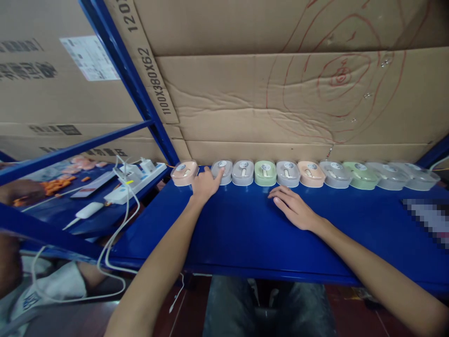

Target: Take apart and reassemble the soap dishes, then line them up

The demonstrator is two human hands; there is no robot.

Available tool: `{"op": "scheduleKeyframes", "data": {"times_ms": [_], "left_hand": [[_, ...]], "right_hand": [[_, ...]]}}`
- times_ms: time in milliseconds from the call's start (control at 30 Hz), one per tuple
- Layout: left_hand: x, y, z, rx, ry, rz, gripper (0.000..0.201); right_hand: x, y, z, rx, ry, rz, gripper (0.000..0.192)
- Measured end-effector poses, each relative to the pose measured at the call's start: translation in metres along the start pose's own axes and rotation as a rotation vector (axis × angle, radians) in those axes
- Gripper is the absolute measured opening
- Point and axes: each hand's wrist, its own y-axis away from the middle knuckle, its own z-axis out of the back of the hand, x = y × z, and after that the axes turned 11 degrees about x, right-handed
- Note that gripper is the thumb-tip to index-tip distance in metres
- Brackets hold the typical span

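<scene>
A row of several small lidded boxes, peach, grey and green, lines the back of a blue shelf (245, 229) against cardboard. My left hand (205, 184) reaches forward and its fingertips touch a grey box (224, 170), just right of the peach box (184, 172) at the row's left end. My right hand (293, 208) lies flat on the shelf with fingers apart, a short way in front of a grey box (288, 173) and a green box (265, 172). It holds nothing.
A white power strip (135, 183) with plugs and trailing white cables sits on the adjoining shelf at left, behind a blue rack post (129, 75). Large cardboard boxes (280, 93) form the back wall. Another person sits low at the left edge.
</scene>
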Motion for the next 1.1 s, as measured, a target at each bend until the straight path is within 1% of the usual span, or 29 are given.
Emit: {"op": "scheduleKeyframes", "data": {"times_ms": [67,133,167,300,333,367,533,733,833,900,1000,1100], "left_hand": [[0.002,-0.001,0.003,0.01,0.014,-0.011,0.083],[0.007,-0.002,0.009,-0.016,0.019,-0.017,0.082],[0.01,-0.002,0.011,-0.058,0.008,-0.015,0.08],[0.025,-0.006,0.016,-0.32,-0.081,0.049,0.067],[0.029,-0.007,0.015,-0.352,-0.092,0.075,0.066],[0.033,-0.009,0.013,-0.357,-0.098,0.101,0.066],[0.049,-0.02,0.005,-0.236,-0.108,0.219,0.072],[0.058,-0.025,0.01,-0.184,0.009,0.323,0.093],[0.064,-0.027,0.011,-0.181,0.036,0.367,0.099],[0.069,-0.029,0.01,-0.157,0.058,0.399,0.102],[0.076,-0.03,0.012,-0.119,0.078,0.398,0.106],[0.076,-0.027,0.022,-0.147,0.119,0.391,0.107]], "right_hand": [[0.0,0.0,0.0,0.004,-0.002,-0.002,0.036],[0.001,0.0,0.001,0.005,-0.004,-0.003,0.036],[0.001,0.0,0.001,0.003,-0.004,-0.003,0.036],[0.002,0.001,0.002,-0.007,-0.001,0.001,0.037],[0.002,0.001,0.002,-0.009,-0.003,0.003,0.037],[0.002,0.001,0.002,-0.01,-0.005,0.005,0.037],[0.002,0.0,0.002,-0.006,-0.007,0.002,0.038],[0.004,0.0,0.002,-0.004,-0.007,0.009,0.037],[0.004,0.0,0.002,-0.012,-0.01,0.016,0.037],[0.005,0.0,0.002,-0.011,-0.008,0.016,0.037],[0.005,0.0,0.003,-0.007,-0.002,0.013,0.038],[0.005,-0.001,0.003,0.001,-0.001,0.011,0.038]]}}
